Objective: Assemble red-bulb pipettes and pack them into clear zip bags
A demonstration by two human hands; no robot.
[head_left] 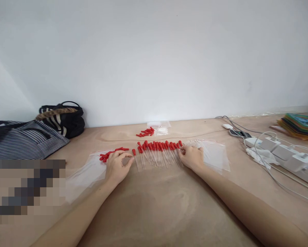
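Note:
Several droppers with red rubber bulbs [160,146] and clear thin tubes lie side by side in a row on the wooden table. My left hand [118,166] is at the row's left end, thumb and index finger curved with a gap between them, beside the leftmost dropper [134,152]. At the right end, my right hand [193,156] has its fingers bent together against the last dropper; what is between the fingertips is hidden. Loose red bulbs [104,157] lie on a plastic bag [88,171] left of my left hand. Bare clear tubes [193,143] lie behind my right hand.
More red bulbs [146,132] and a small bag of tubes [162,130] lie near the wall. A clear bag [218,156] is at right, then a power strip with white chargers [284,152], cables and stacked coloured sheets [300,125]. Striped bag [32,139] and black bag [71,120] stand left.

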